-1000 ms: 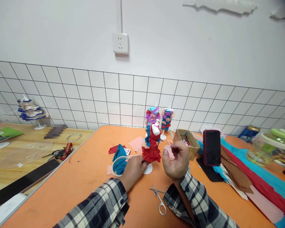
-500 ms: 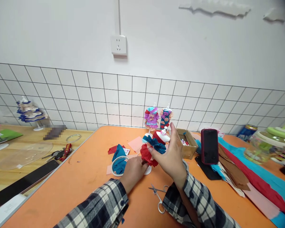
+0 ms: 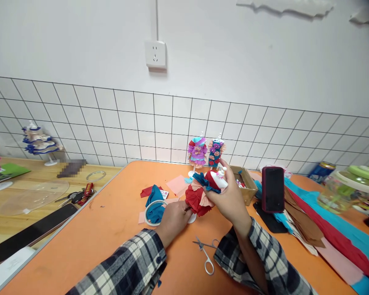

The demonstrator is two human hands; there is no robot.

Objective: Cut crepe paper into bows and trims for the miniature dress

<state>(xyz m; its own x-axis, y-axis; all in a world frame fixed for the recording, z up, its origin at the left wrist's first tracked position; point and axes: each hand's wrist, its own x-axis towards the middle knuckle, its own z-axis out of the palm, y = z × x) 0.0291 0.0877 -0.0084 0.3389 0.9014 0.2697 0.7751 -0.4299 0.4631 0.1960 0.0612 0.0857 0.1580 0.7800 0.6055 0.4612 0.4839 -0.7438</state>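
A small mannequin doll in a red, blue and peach crepe-paper dress (image 3: 201, 192) is tipped over to the right above the orange table (image 3: 117, 229). My right hand (image 3: 230, 200) is wrapped round its white upper body. My left hand (image 3: 174, 219) grips the doll's white round base, fingers closed. Small scissors (image 3: 205, 254) lie on the table just below my hands. A clear tape ring with blue paper in it (image 3: 155, 211) sits left of my left hand.
Two finished dressed dolls (image 3: 206, 153) stand at the table's back edge. A cardboard box (image 3: 244, 184), an upright phone (image 3: 273, 189), crepe-paper strips (image 3: 326, 233) and a jar (image 3: 341, 192) lie to the right. Keys (image 3: 78, 196), a dark phone (image 3: 33, 231) and another doll (image 3: 38, 141) rest on the wooden desk at left.
The doll stood upright a second ago with my right hand free beside it. My right hand took hold of the doll's top and tipped it to the right; my left hand stayed at the base.
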